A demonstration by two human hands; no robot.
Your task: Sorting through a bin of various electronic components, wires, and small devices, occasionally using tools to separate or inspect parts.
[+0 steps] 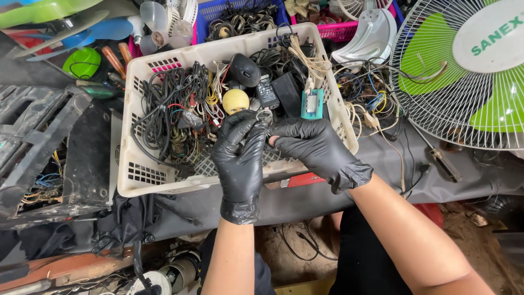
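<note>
The fan guard [464, 71], white wire with green blades behind it, stands at the right edge of the tabletop [469, 175]. The basket [136, 180], white and perforated, sits centre-left, full of tangled black cables [169, 109], with a black mouse [244, 69], a black adapter [286, 90], a yellow ball [236, 100] and a teal part [311, 104] among them. Loose coloured wires [371, 101] lie between basket and fan guard.

Both hands wear black gloves and meet above the basket's near wall. The left hand [240, 158] has its grip pinched on a small metal piece [264, 116], held just over the basket contents. The right hand [319, 150] has its fingers curled inward, touching the left hand's fingertips; whether its grip bears on the piece cannot be told.

Hazards, as judged:
- The piece is small and the gloves are smooth; a loosened pinch would drop it into the cable tangle, where it would be hard to find.
- Any lead trailing from the piece could snag on the cables and pull neighbouring items out.
</note>
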